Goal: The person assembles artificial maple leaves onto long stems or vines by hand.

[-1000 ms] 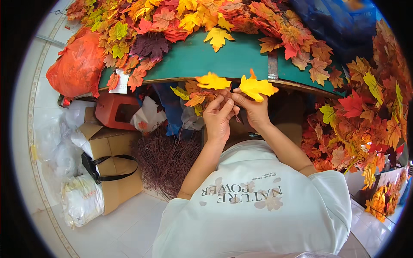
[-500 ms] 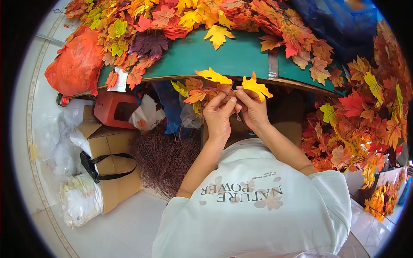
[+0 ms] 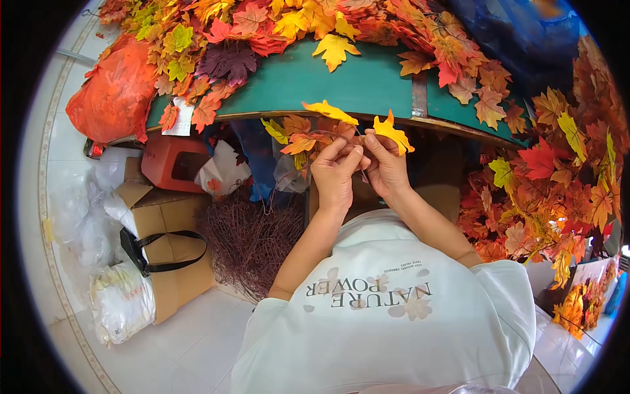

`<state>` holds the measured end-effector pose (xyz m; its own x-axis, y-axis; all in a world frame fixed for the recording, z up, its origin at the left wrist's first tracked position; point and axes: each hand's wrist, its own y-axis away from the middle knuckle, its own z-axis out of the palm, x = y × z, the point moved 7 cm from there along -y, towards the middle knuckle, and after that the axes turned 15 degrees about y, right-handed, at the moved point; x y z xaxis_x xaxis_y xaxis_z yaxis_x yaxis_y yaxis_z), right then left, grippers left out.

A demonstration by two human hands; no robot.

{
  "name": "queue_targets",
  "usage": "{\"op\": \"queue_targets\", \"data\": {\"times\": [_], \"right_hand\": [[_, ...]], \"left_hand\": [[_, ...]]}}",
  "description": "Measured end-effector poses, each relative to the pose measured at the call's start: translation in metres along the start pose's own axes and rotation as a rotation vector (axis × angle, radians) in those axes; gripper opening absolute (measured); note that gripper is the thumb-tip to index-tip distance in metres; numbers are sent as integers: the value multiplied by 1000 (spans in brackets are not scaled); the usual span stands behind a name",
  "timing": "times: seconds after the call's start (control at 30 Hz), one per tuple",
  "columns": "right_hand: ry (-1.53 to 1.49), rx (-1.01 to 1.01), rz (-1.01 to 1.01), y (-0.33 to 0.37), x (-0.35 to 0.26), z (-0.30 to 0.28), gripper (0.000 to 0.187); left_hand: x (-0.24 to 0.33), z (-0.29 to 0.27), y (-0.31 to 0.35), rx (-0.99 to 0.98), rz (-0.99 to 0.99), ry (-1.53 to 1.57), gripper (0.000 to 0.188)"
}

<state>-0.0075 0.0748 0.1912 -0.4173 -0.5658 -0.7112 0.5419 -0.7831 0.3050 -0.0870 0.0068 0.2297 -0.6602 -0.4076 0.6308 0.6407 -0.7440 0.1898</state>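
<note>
Both my hands are together just in front of the green table's (image 3: 315,85) near edge, fingertips almost touching. My left hand (image 3: 336,172) pinches the thin stem of an artificial leaf spray (image 3: 300,142) with orange and yellow-green leaves, which sticks out to the left. Behind those fingers shows a yellow leaf (image 3: 330,112). My right hand (image 3: 386,164) is closed in a pinch, with a yellow maple leaf (image 3: 394,135) rising from its fingers. The stems' meeting point is mostly covered by my fingers.
Artificial autumn leaves (image 3: 282,23) are heaped along the table's far side. More leaf sprays (image 3: 538,190) hang at the right. A red plastic bag (image 3: 108,95) rests at the left. Below stand an orange stool (image 3: 172,164), a cardboard box (image 3: 177,256) and a bundle of brown stems (image 3: 252,236).
Hardly anything differs. My hands keep their pinch, and the yellow leaves have shifted slightly to the right and tilted a little. The whole view has moved slightly.
</note>
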Motion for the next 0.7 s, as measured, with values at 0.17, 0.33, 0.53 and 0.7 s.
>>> {"op": "queue_targets", "data": {"times": [0.17,0.33,0.53,0.7], "right_hand": [[3,-56,-3,-1,0,1,15],[55,-24,-54,0,-1,3,15],[207,-56,-158,2,-9,6,17],[482,-128,-213,2,-11,4,15]], "left_hand": [[-1,-2,-1,18,-6,7,34],[1,-1,-2,-16,17,-19,35],[1,-7,-3,-22,25,-1,31],[0,-27,-4,-21,33,-52,24]]}}
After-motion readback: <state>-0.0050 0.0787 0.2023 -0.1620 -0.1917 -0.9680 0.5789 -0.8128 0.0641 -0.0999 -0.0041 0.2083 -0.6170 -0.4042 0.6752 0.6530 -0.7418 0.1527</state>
